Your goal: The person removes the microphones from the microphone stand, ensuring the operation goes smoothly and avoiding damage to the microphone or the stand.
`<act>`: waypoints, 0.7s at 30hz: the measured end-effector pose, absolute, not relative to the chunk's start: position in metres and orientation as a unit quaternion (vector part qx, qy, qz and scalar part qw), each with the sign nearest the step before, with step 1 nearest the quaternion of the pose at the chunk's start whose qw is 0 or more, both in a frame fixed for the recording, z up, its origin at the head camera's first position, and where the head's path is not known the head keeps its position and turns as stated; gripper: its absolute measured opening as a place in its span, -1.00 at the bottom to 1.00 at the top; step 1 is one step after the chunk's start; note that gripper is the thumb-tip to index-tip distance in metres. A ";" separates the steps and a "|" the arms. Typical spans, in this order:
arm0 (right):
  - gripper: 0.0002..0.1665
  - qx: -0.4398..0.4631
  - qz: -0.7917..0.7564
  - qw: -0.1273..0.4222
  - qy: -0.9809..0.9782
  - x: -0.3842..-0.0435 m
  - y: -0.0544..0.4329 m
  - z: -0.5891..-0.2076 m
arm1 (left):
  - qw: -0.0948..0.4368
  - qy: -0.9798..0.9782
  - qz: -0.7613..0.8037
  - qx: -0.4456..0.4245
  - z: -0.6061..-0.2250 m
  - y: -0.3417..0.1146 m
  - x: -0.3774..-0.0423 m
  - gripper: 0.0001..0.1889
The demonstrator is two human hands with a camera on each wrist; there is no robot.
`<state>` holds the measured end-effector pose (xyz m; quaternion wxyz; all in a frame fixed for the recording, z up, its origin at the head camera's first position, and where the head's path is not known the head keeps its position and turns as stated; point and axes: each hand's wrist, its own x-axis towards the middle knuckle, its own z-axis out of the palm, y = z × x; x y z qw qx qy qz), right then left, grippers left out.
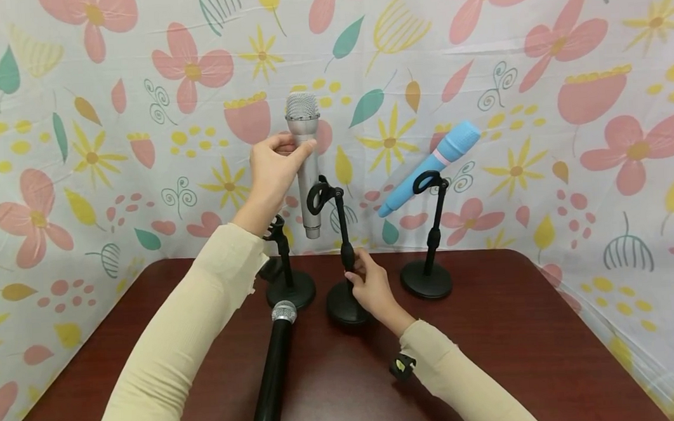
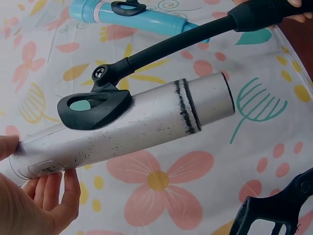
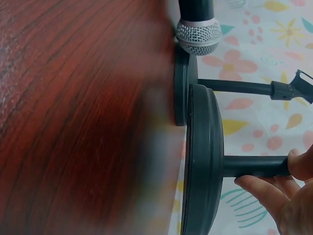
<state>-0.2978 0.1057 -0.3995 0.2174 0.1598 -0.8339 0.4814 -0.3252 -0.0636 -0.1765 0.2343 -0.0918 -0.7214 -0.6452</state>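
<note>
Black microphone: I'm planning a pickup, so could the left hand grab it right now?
Probably not: the left hand holds the silver microphone. Otherwise the way looks clear, with nothing covering the black microphone.

This looks like a staged set, with floral cloth hung around a reddish-brown table.

No text, brand or number is showing legibly in any view. On the silver microphone, an outlined panel is bearing a small dark mark; it may be forming lettering or a switch symbol, but in the left wrist view it is appearing too small to read.
</note>
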 end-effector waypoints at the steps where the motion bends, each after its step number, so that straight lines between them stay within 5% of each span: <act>1: -0.59 0.161 0.482 0.215 -0.834 -0.298 0.106 -0.400 | 0.235 -0.718 -0.649 -0.092 -0.177 -0.064 -0.325 -0.56; 10: -0.61 0.148 0.496 0.221 -0.827 -0.297 0.109 -0.406 | 0.253 -0.708 -0.652 -0.091 -0.175 -0.079 -0.326 -0.57; 21: -0.63 0.146 0.514 0.236 -0.812 -0.302 0.114 -0.407 | 0.187 -0.739 -0.640 -0.101 -0.201 -0.082 -0.320 -0.51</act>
